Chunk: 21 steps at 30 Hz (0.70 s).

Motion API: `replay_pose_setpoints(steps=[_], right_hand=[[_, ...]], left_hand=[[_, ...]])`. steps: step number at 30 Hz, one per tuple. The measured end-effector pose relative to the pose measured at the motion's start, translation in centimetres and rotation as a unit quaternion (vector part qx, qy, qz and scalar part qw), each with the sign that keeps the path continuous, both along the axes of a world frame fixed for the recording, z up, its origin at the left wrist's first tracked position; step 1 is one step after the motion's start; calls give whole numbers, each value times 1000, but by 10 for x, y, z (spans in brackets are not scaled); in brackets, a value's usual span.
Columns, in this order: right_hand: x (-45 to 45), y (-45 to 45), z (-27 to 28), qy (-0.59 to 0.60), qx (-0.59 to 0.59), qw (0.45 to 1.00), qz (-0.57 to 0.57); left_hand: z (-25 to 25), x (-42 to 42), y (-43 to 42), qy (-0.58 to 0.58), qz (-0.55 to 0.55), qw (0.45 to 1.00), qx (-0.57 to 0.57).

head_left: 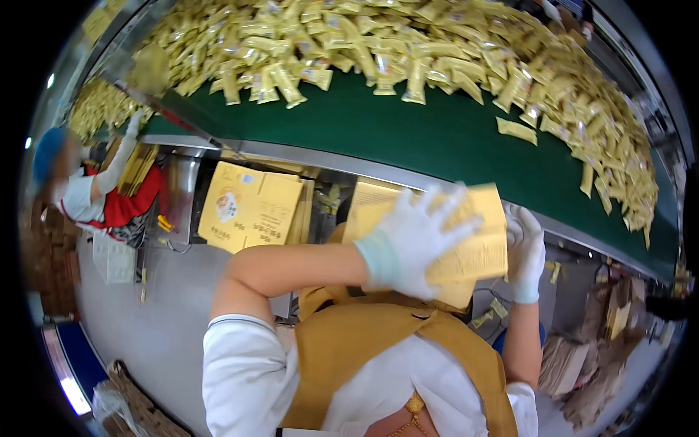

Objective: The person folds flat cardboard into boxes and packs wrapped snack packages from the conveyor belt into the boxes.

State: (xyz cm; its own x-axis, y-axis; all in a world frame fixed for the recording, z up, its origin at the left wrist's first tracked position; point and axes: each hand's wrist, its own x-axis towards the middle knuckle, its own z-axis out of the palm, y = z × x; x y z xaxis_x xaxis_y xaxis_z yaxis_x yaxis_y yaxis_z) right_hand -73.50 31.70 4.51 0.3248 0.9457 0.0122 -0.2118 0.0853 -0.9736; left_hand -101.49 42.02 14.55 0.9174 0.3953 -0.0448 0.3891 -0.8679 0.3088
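Observation:
Against the front of my body, just below the conveyor's near edge, is a yellow printed cardboard carton (477, 251), tilted. My left hand (419, 237), in a white glove with a pale green cuff, lies across its face with fingers spread. At the carton's right edge is my right hand (524, 251), also gloved, with its fingers curled in; the fingertips are partly hidden. More yellow cardboard (368, 197) shows behind my left hand. Flat yellow cartons (251, 204) with printing and a picture stand left of my hands, under the conveyor edge.
A green conveyor belt (349, 120) crosses ahead, heaped with yellow-wrapped bars (415, 44). At the left, a co-worker in a blue cap and red apron (135, 197) reaches to the belt. A white crate (114, 258) stands on the floor; brown sacks (582, 371) lie at the right.

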Motion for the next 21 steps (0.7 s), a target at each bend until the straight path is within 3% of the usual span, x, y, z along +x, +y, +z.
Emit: replay_pose_setpoints(steps=[3,4,5,7,8,10,11,12,14,15,17,18,19,20,21], right_hand=[[10,-9,-11,-203,-64,971,-106],[15,-16,-31,-308,-47,947,-74],[23,-25,-68,-409,-31,911,-38],[12,-25,-73,-227,-54,971,-59],[-1,-25,-71,73,-89,987,-110],[-26,-17,-36,114,-114,980,-121],[-31,-11,-11,-148,-103,980,-86],[-37,-8,14,-399,-85,912,-46],[-55,-10,56,-445,-125,887,8],[-65,-7,74,-452,-194,870,33],[-86,0,81,-538,-206,816,50],[-98,7,80,-569,-215,791,67],[-115,13,75,-593,-234,767,78],[-128,18,66,-615,-254,741,91],[-135,20,54,-625,-232,741,84]], left_hand=[[-9,-23,31,-271,123,948,-111],[-21,-28,40,-342,139,917,-148],[-32,-26,39,-392,132,865,-282],[-57,-22,38,-463,112,705,-525],[-72,-23,31,-422,97,711,-553],[-103,-34,5,-424,118,491,-752],[-132,-42,1,-379,122,360,-844],[-153,-44,-5,-391,103,325,-855],[-186,-45,-16,-406,66,250,-876],[-194,-44,-17,-376,160,401,-820],[-212,-41,-17,-279,327,654,-622],[-220,-44,-4,-103,299,834,-451],[-227,-46,8,80,241,938,-236],[-190,-44,14,162,228,941,-192],[-183,-47,14,67,251,954,-153]])
